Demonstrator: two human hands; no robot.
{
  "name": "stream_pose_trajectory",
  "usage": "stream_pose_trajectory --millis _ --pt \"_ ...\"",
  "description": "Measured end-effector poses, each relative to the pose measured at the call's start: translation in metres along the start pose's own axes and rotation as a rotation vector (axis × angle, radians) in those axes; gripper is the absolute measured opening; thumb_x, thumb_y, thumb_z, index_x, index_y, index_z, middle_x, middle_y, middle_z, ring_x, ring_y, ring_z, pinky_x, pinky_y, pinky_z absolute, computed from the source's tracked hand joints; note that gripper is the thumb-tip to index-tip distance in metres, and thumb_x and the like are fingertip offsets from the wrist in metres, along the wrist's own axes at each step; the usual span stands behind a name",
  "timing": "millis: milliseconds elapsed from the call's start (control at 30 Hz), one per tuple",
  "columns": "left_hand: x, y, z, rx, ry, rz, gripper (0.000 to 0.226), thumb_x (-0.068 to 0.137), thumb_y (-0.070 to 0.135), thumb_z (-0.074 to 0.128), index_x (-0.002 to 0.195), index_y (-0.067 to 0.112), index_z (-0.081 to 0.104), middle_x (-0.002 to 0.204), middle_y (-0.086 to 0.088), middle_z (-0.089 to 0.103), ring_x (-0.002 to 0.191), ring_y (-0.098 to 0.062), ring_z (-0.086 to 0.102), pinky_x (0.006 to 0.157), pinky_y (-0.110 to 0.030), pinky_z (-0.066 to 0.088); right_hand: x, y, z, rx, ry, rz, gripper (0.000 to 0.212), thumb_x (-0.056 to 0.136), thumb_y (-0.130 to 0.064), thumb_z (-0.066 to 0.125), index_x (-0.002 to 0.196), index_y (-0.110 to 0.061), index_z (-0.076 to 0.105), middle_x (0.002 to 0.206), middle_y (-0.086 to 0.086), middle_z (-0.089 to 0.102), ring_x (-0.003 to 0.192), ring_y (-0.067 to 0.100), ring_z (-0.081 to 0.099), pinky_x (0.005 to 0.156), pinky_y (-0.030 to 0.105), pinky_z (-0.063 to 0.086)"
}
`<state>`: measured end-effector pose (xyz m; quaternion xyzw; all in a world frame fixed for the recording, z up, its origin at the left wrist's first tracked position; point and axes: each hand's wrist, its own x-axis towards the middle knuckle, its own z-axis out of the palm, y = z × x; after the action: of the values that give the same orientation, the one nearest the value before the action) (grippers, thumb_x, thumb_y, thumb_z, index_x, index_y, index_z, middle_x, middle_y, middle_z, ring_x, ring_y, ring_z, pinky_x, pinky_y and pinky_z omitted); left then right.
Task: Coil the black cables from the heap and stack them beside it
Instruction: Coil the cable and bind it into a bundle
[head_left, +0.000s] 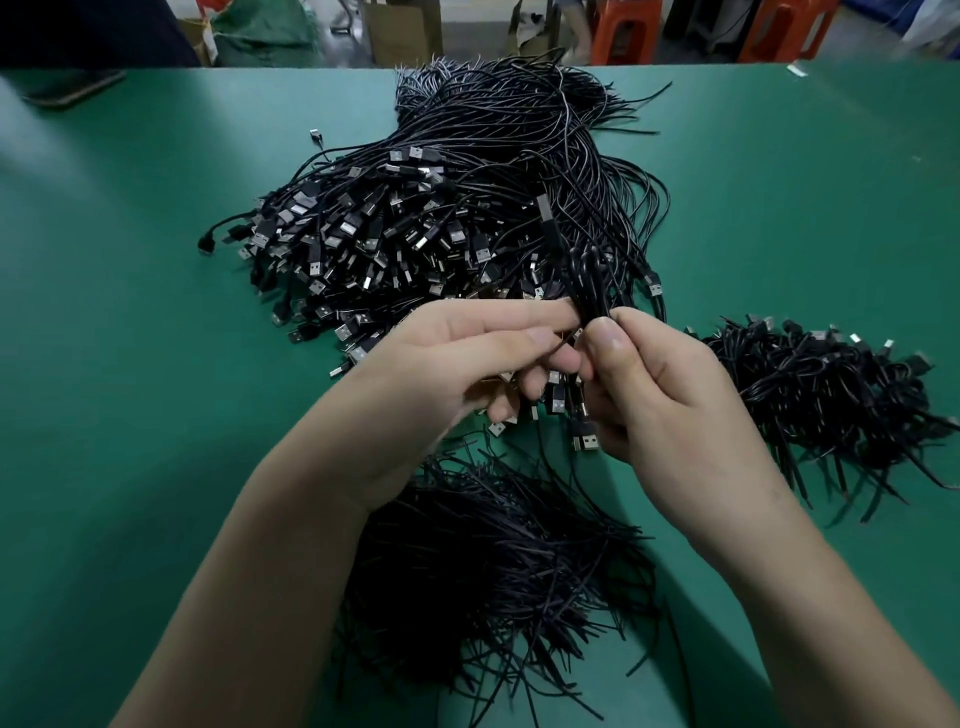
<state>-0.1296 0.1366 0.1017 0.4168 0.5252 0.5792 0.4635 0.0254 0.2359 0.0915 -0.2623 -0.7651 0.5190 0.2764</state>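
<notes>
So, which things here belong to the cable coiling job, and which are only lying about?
Job: heap of cables; folded cable held in left hand and right hand; coiled stack; pile of thin black strands, likely ties.
Lying about: flat dark object; orange stools; cardboard box.

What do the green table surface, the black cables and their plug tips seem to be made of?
Green table surface: probably a rubber or vinyl mat, matte; light spreads softly on it. Thin black cables: flexible plastic or rubber jacket, slight sheen in pale streaks. Rectangular plug tips: silvery metal, bright glints; black bodies look like moulded plastic.
</notes>
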Motion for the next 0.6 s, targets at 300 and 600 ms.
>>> stream_pose_trajectory --millis 300,600 --pt "0.004 -0.006 0.000 0.144 0.031 0.221 0.027 0.090 0.019 0.070 0.114 0.010 0.076 0.100 0.003 0.075 0.102 -0.010 0.071 0.091 -0.021 0.053 -0.006 -0.015 -0.003 0.365 -0.163 0.104 0.040 0.109 -0.032 0.039 0.073 -0.017 0.049 0.057 -0.006 0.035 0.046 0.008 0.032 0.045 0.015 0.031" --pt "0.006 -0.005 0.008 0.218 0.155 0.323 0.011 0.088 0.025 0.076 0.091 0.016 0.081 0.097 -0.009 0.070 0.095 -0.027 0.071 0.089 -0.047 0.058 -0.007 -0.015 -0.009 0.390 -0.312 0.095 0.037 0.110 -0.030 0.041 0.077 -0.018 0.051 0.059 -0.004 0.034 0.049 0.010 0.030 0.045 0.015 0.030"
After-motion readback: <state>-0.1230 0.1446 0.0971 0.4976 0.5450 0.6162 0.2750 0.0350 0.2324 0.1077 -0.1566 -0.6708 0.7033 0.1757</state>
